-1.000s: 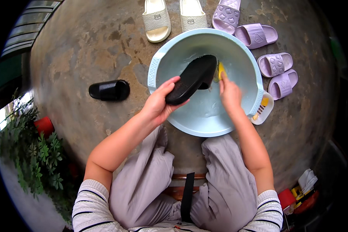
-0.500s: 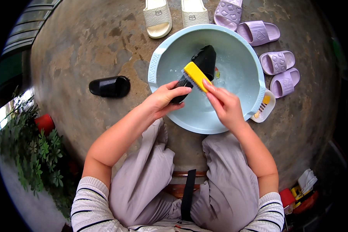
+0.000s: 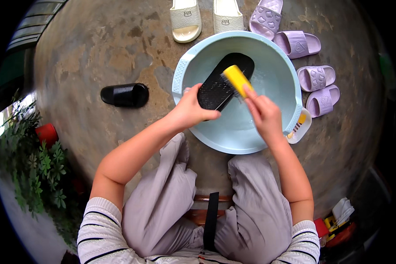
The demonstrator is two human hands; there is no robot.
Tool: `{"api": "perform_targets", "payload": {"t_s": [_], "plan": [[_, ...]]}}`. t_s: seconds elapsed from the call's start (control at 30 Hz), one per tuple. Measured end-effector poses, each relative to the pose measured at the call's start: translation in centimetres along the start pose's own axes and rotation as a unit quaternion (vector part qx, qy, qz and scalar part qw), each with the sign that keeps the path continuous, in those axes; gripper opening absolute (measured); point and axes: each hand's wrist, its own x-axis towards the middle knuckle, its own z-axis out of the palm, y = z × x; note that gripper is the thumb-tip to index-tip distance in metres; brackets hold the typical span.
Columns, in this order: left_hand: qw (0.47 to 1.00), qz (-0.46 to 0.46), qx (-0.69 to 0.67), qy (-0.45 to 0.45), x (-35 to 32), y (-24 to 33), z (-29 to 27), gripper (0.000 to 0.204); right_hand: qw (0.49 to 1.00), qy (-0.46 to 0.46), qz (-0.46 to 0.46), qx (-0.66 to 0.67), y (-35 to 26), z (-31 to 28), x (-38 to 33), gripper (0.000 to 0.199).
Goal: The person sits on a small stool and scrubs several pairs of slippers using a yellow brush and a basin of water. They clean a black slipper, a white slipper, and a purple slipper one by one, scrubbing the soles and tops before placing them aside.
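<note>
My left hand (image 3: 192, 108) grips one end of a black slide slipper (image 3: 220, 81), which is tilted over a pale blue basin (image 3: 180, 75) with its textured, wet sole turned up toward me. Pinched in my right hand (image 3: 265, 115) is a yellow scrub brush (image 3: 237, 80), its bristles at the right edge of the slipper. The brush is slightly smeared by motion. Shallow water shows at the bottom of the basin. The other black slipper (image 3: 125, 95) rests on the floor to the left.
Cream slippers (image 3: 185, 21) and several lilac slippers (image 3: 317, 78) ring the basin's far and right sides. A white soap dish (image 3: 302, 129) touches its right rim. Leafy plants (image 3: 46, 171) and a red pot (image 3: 46, 134) stand at left. Odds and ends (image 3: 336, 222) sit at lower right.
The slipper has been turned over, from strap side to its sole. My right hand and the brush have shifted slightly right.
</note>
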Motion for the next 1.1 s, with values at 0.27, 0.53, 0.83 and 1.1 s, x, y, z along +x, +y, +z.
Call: {"api": "perform_targets", "payload": {"t_s": [0.27,0.53,0.83,1.1], "plan": [[0.980,0.001,-0.146,-0.138,-3.9,-0.5,-3.2,0.097,0.850,0.138,0.248,0.443,4.6,-0.4,2.1,0.052],[0.743,-0.083,-0.496,-0.442,-2.7,-3.8,-3.9,0.101,0.730,0.201,0.245,0.606,-1.5,-0.7,6.9,0.079],[0.968,0.242,-0.067,0.015,-2.8,3.2,-5.8,0.078,0.847,0.215,0.120,0.471,-7.8,-5.7,10.6,0.078],[0.944,0.272,0.029,0.184,-2.7,5.1,-8.8,0.049,0.904,0.126,0.089,0.398,-10.6,-4.7,12.4,0.062]]}}
